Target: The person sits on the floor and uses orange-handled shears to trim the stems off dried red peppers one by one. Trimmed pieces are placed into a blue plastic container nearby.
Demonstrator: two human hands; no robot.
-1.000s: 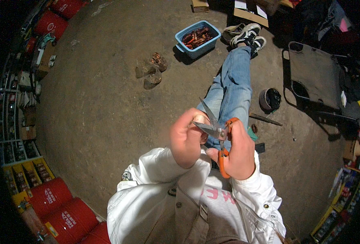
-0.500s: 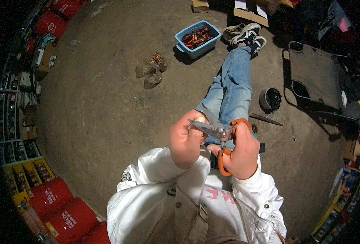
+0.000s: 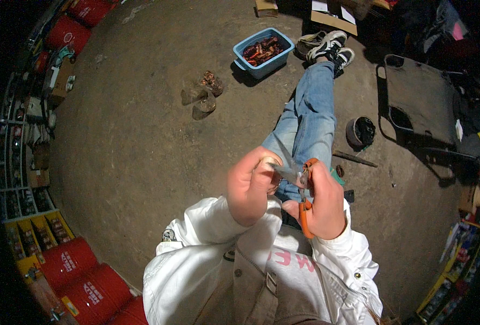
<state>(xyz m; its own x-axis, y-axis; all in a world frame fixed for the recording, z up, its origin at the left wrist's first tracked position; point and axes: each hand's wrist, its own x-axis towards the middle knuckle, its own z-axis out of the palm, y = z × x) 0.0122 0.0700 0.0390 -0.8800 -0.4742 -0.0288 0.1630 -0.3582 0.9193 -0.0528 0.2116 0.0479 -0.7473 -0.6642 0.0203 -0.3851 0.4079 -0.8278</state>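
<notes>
My right hand (image 3: 324, 200) is closed around the orange handles of a pair of scissors (image 3: 306, 212). Their grey metal blades stand apart and point left and away, blurred by motion. My left hand (image 3: 251, 187) is curled shut beside the blades, thumb and fingertips pressed together. One blade tip reaches the left fingertips; whatever they pinch is too small or hidden to make out. Both hands are above my stretched-out legs in blue jeans (image 3: 310, 114), crossed at the ankles.
Beyond stands a blue basket (image 3: 240, 64) of dark reddish pieces, with clear bags (image 3: 205, 100) nearby. At right are a round container (image 3: 355, 132), a stick (image 3: 354, 158) and a black folding chair (image 3: 416, 97). Red drums (image 3: 96, 292) and shelves (image 3: 15, 168) line the left.
The scissors have turned in my right hand, and their blades now angle more away from me. My left hand has shifted only slightly, its fingertips now nearer the blade tip.
</notes>
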